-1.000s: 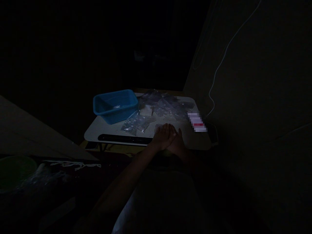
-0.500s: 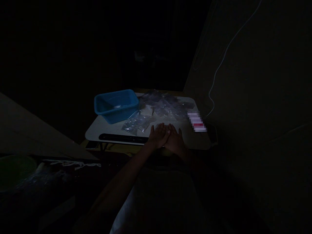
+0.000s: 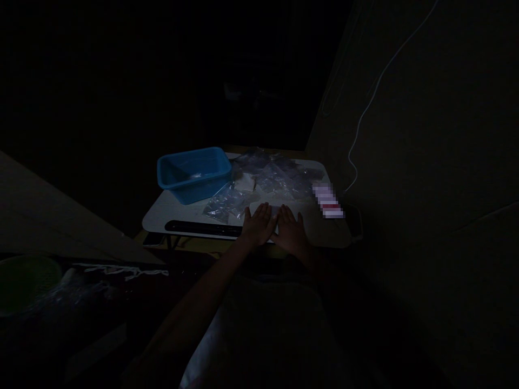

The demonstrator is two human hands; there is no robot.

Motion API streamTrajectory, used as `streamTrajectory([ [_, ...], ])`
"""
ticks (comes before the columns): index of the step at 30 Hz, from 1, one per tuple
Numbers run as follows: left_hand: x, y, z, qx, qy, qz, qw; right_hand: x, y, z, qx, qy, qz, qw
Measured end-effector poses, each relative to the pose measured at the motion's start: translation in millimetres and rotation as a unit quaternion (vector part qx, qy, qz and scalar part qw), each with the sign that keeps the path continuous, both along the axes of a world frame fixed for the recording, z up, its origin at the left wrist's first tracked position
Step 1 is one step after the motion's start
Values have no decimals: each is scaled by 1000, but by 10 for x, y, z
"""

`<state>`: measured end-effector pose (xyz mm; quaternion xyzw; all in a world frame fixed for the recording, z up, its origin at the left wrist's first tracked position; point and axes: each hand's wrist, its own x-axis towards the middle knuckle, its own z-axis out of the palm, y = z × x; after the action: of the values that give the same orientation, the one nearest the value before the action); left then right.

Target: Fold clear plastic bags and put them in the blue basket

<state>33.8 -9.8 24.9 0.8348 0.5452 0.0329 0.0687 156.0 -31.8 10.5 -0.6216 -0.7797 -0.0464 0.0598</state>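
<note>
My left hand lies palm down near the front edge of a small white table, its fingers stretched out and holding nothing. Beside it, palm down too, my right hand has its fingers extended, with nothing in its grasp. The two hands nearly meet in the middle. Just beyond them are clear plastic bags, and another crinkled bag rests to the left of my left hand. A small pale item sits among the bags. The scene is very dark.
A blue basin stands at the table's left. Towards the right edge lies a pixelated white and red item. A white cable hangs along the right wall. A green basket is at lower left.
My hands have moved slightly apart; before, their fingers touched or overlapped. My left hand has shifted a little to the left. The bags and basin look unmoved.
</note>
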Motion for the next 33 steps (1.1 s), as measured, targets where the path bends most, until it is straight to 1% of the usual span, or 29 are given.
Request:
streamTrajectory([
  [6,-4,-33,-24,36,-19,22,999,5,0,-4,10,1,-1,1000],
  [10,-4,-37,-42,39,-9,20,999,7,-4,-21,7,4,-7,1000],
  [14,-2,-35,-38,38,-7,23,999,5,-3,-14,33,8,-29,999],
  [16,-3,-35,-30,38,-9,21,999,8,6,5,45,5,-2,999],
  [18,-3,-34,-22,38,-13,19,999,14,22,28,45,-3,41,998],
  [20,-2,-31,-20,35,-15,19,999,23,40,42,31,-11,76,997],
  [22,1,-28,-22,33,-18,20,999,29,54,43,11,-16,90,996],
  [25,4,-27,-23,30,-22,22,999,29,62,30,-5,-17,77,997],
  [29,3,-35,-25,29,-26,24,999,16,50,11,-4,-21,40,999],
  [33,3,-44,-46,45,-34,35,998,7,34,-2,1,-13,21,1000],
])
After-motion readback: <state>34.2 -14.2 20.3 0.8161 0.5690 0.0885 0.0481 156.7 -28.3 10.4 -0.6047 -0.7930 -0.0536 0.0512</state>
